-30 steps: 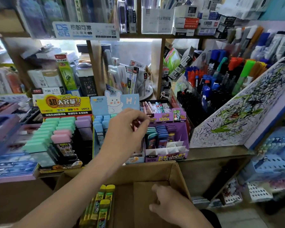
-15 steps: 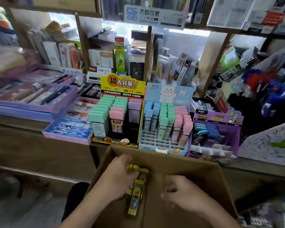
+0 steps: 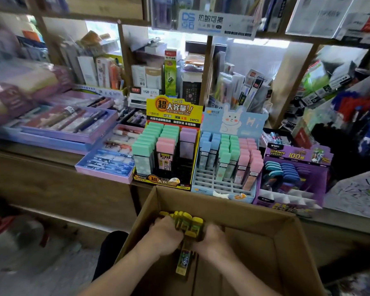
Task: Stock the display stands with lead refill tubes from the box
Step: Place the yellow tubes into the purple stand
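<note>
A: What's around the person?

B: A stationery shop: shelves packed with pen boxes behind a wooden worktop (image 3: 51, 167) carrying three display stands. The black-and-yellow stand (image 3: 169, 150) sits at twelve o'clock, the blue rabbit stand (image 3: 229, 159) just beside it towards one o'clock, the purple stand (image 3: 293, 174) at two o'clock.

A: And the lead refill tubes?

B: The yellow-capped tubes (image 3: 188, 226) lie bunched in the open cardboard box (image 3: 286, 242) at six o'clock, below the stands.

A: The grip?

B: The left hand (image 3: 165, 233) and right hand (image 3: 214, 238) are each curled against the bunch from their own sides, pressing it between them.
</note>
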Tool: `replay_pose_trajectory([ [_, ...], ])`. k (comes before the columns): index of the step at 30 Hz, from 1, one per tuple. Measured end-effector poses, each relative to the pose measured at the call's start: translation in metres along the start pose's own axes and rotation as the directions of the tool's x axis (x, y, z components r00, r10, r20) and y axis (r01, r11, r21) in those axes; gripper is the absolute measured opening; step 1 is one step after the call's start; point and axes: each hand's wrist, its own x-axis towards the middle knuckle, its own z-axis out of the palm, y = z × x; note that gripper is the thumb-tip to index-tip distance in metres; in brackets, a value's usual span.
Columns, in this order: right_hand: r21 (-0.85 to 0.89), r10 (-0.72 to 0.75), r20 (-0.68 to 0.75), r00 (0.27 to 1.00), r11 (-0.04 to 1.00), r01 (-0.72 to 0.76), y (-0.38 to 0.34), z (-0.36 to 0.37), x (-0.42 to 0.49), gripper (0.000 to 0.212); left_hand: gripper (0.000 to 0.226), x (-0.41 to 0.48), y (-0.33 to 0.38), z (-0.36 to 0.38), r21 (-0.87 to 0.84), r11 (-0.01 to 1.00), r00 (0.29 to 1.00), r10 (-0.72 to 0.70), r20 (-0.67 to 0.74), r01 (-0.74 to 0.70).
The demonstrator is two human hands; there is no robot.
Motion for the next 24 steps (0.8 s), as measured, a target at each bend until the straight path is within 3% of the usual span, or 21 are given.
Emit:
replay_pose_trajectory([
  [5,-0.029,0.014,-0.052,0.999,0.999,-0.015,0.003,-0.002,0.008,0.022,0.039,0.001,-0.002,0.001,-0.07,0.998,0.999,-0.007,-0.036,0.005],
  [11,0.054,-0.009,-0.081,0.997,0.998,0.013,0.01,-0.004,0.009,0.033,0.039,0.002,-0.003,0.011,-0.175,0.984,0.996,0.008,-0.091,-0.024],
  [17,0.12,0.024,-0.025,0.999,0.993,-0.021,0.011,0.0,0.005,0.026,0.042,-0.001,0.001,0.014,-0.084,0.996,0.989,-0.019,-0.146,0.006],
  [24,0.182,0.054,-0.002,0.999,0.982,-0.053,0.01,0.001,0.003,0.02,0.051,-0.001,0.003,0.018,-0.105,0.992,0.993,-0.076,-0.085,0.067],
])
